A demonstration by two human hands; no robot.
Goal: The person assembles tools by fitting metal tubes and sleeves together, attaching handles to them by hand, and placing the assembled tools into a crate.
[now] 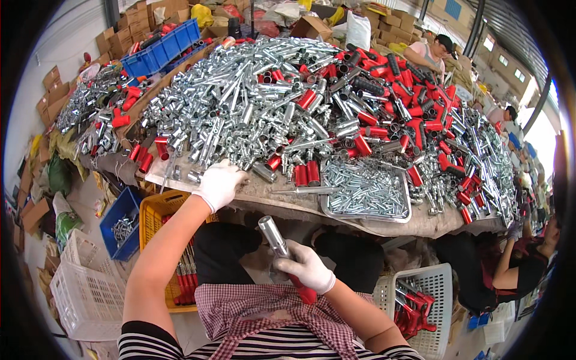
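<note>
My right hand [309,267], in a white glove, is closed around a chrome tube tool with a red handle [275,237] above my lap. The tube's open end points up and to the left, and the red part comes out below my palm. At the table's near edge, my white-gloved left hand [219,185] reaches into the front of a heap of chrome metal parts [240,102]. Its fingers are bent together among the parts; whatever they grip is hidden. Short red tubes [306,174] lie to its right. A metal tray of small screws [367,193] stands further right.
Red handles [414,90] cover the heap's right side. Below the table are a yellow crate [157,207], a blue bin [114,240], a white basket [90,294] and another white basket [441,288] holding red-handled tools. Co-workers sit at the right [516,270] and far side [427,55].
</note>
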